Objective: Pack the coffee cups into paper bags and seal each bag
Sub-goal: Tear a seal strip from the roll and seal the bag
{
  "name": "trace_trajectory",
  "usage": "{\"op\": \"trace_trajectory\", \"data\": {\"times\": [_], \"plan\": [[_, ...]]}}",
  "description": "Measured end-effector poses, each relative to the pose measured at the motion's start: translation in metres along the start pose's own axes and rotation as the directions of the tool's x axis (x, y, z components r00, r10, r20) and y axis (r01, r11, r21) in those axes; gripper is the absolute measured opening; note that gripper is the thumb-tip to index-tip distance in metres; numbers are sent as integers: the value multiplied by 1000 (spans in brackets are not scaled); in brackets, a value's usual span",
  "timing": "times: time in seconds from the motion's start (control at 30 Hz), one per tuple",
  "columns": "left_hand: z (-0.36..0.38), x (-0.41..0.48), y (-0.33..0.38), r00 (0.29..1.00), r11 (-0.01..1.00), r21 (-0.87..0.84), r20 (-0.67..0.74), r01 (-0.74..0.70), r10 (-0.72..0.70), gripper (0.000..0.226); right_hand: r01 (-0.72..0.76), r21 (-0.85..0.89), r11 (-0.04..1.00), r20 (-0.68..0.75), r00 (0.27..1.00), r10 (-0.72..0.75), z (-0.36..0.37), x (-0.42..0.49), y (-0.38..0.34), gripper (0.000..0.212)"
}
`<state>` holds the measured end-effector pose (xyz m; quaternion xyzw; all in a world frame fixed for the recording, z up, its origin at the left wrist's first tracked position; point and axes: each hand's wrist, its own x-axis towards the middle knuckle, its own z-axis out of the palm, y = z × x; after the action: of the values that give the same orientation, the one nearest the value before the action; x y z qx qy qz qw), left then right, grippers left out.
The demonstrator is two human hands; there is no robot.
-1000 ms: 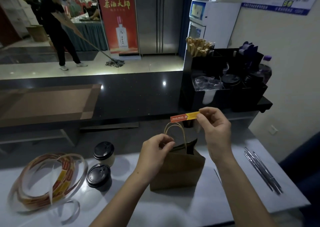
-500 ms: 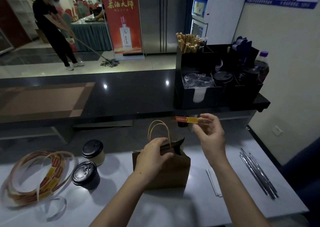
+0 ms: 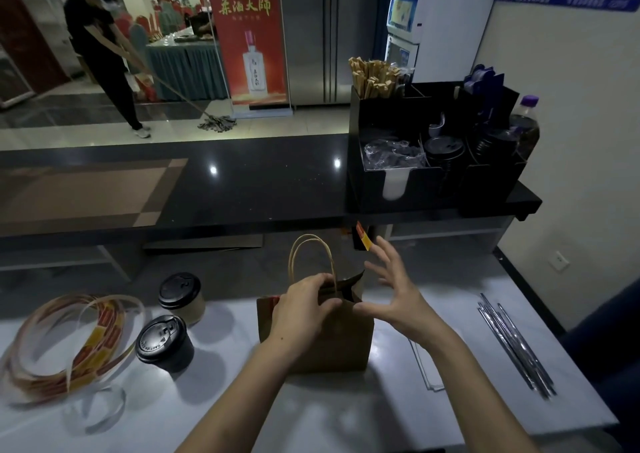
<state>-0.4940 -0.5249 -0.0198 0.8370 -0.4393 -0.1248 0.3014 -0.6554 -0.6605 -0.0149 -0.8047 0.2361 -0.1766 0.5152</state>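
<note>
Left hand (image 3: 304,305) pinches the top edge of the paper bag (image 3: 332,345) below its handles. The right hand (image 3: 398,297) is spread and grips nothing, with a red-and-yellow seal sticker (image 3: 362,237) apparently clinging to one fingertip at the bag's one o'clock. A clean seal likely needs a firm pinch, then the sticker laid across the closed mouth and pressed flat. A pale coffee cup (image 3: 180,293) and a dark coffee cup (image 3: 162,340) stand unpacked at the bag's nine o'clock.
</note>
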Motion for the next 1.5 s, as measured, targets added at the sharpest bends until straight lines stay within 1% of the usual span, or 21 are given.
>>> {"op": "trace_trajectory", "data": {"times": [0.1,0.17,0.37,0.47,0.53,0.67,0.87,1.13,1.23,1.33,1.43,1.5], "plan": [[3,1,-1,1000,1000,3,-3,5,-4,41,2,-41,999,36,999,-1,-3,0,1,121],[5,1,-2,1000,1000,-19,-3,15,-15,38,9,-74,997,33,999,-6,-3,0,3,119],[11,0,-3,998,989,-138,28,53,-50,27,21,-138,990,-40,999,-27,-2,2,9,113],[15,0,-2,998,985,-161,32,61,-57,19,16,-149,989,-76,997,-27,1,4,13,108],[18,0,-2,997,985,-157,31,68,-64,15,18,-151,988,-100,994,-33,3,5,15,106],[20,-1,-4,996,987,-138,29,87,-83,18,25,-148,989,-144,988,-47,7,7,18,106],[20,-1,-4,997,990,-116,-2,83,-83,14,41,-148,988,-190,979,-69,12,8,24,105],[23,-5,-4,997,994,-86,-42,65,-69,15,65,-168,984,-202,974,-99,13,7,24,102],[23,-5,-5,997,994,-86,-40,69,-73,15,95,-125,988,-220,968,-121,7,5,18,92],[23,-6,-6,997,992,-101,-35,69,-73,17,120,-89,989,-298,944,-141,-4,6,9,78],[25,-5,-6,996,992,-106,-40,71,-76,15,164,-104,981,-363,912,-191,-17,6,-3,72],[26,-5,-6,996,992,-106,-47,72,-77,14,177,-108,978,-377,903,-205,-24,4,-12,70]]}}
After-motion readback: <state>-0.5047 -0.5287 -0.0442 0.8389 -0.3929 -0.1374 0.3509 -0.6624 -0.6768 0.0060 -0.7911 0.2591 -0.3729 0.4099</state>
